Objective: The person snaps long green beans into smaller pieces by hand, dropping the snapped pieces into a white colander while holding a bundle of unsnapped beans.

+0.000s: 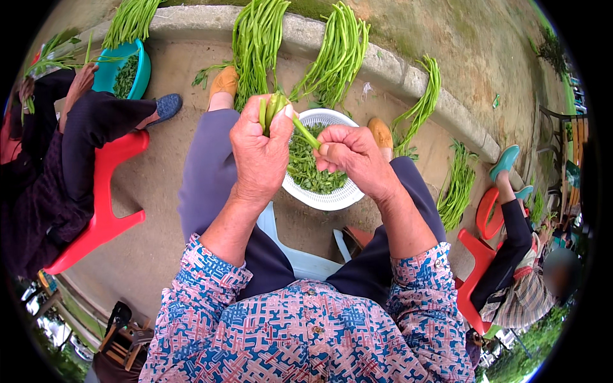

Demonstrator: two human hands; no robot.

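Note:
Above a white perforated basket (329, 203), my left hand (260, 143) is closed round a few thick green vegetable stems (274, 107). My right hand (357, 159) pinches the end of one stem (306, 132), which slants between the two hands. Beneath them, the basket holds many short green pieces and chopped leaves (313, 175). Just past my hands, bundles of long green stalks (258, 41) lean over a low concrete curb, with another bundle (338, 54) to their right.
On the left, a person sits on a red plastic chair (108, 191) beside a turquoise basin (142, 73) holding greens. Smaller stalk bundles lie by the curb (389, 67) at right (454, 191). Another person sits farther right near a red basin (488, 214). Beneath me is a light-blue stool (300, 258).

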